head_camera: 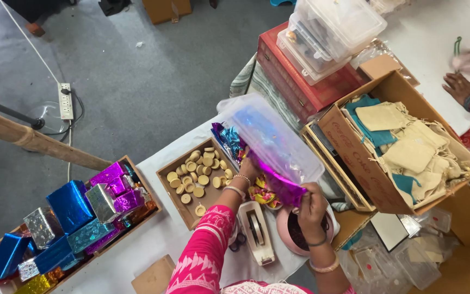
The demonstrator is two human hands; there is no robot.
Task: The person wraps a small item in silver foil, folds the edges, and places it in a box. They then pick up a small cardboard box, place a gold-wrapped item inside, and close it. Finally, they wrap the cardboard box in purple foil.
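Note:
My left hand and my right hand together hold a strip of shiny purple foil paper, stretched between them above the table. Behind the foil lies a clear plastic box tipped on its side, with more coloured foil sheets spilling from under it. Under my left wrist sits a shallow cardboard tray of round pale discs. A white tape dispenser and a pink round tin lie just below my hands. Small coloured wrapped pieces sit beneath the foil.
A wooden tray at left holds several foil-wrapped gift boxes. A cardboard box of beige and teal cloth pouches stands at right. Red boxes carry clear plastic containers. Another person's hands are at far right. A power strip lies on the floor.

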